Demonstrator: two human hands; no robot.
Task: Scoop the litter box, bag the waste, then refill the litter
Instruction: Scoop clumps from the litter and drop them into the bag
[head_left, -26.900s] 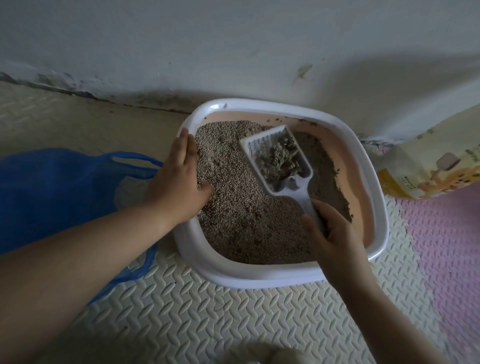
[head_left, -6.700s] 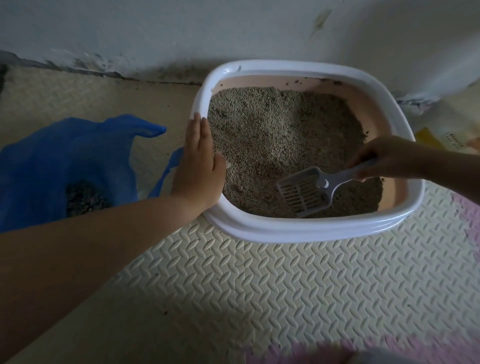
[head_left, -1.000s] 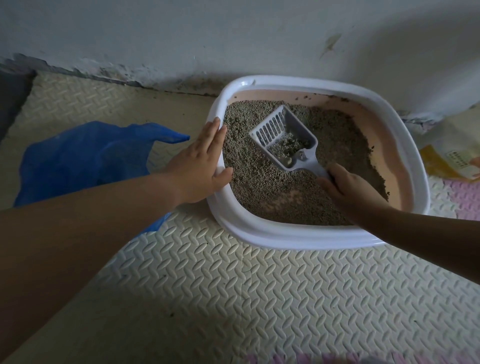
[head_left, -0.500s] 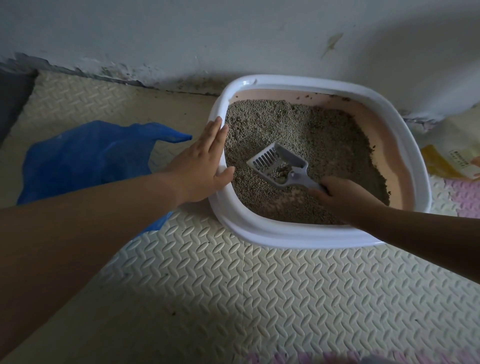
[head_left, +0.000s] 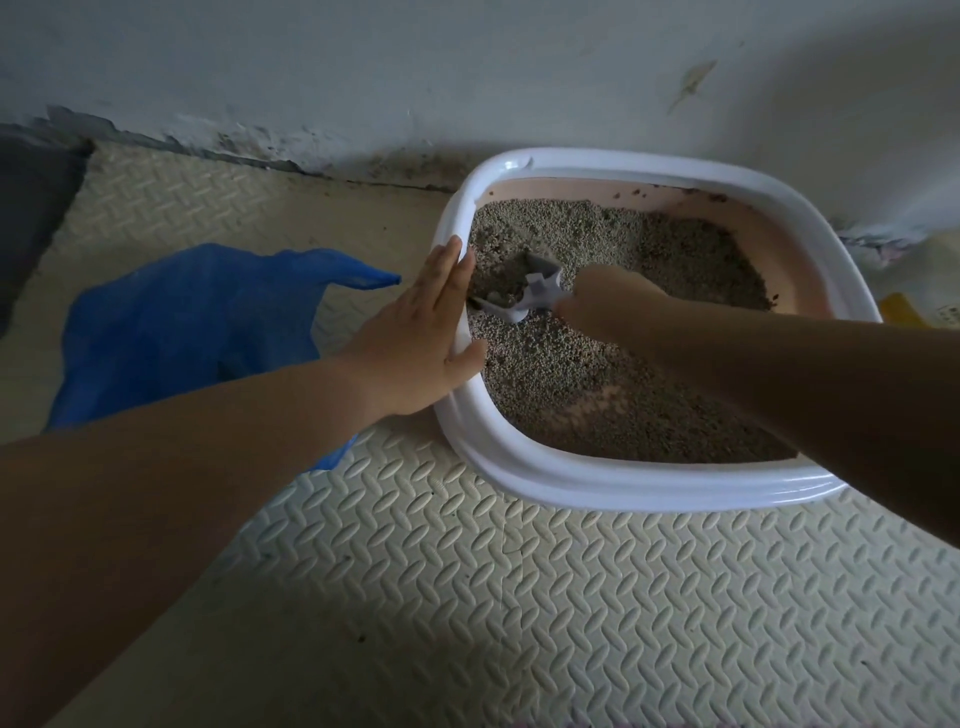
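A white-rimmed litter box (head_left: 623, 488) with a pink inside stands against the wall, holding grey litter (head_left: 613, 364). My left hand (head_left: 421, 338) lies flat on its left rim, fingers straight, thumb hooked over the inner edge. My right hand (head_left: 608, 296) grips the handle of a grey slotted scoop (head_left: 524, 296), which is low in the litter near the left wall with a few clumps in it. A blue plastic bag (head_left: 192, 322) lies on the floor left of the box.
Cream foam floor mats (head_left: 519, 597) cover the floor in front. A yellow and white litter bag (head_left: 919, 306) shows at the right edge. The wall runs close behind the box. A dark mat (head_left: 31, 208) lies at far left.
My right hand has carried the scoop leftward across the litter, from the box's middle to its left wall. My left hand stays on the rim.
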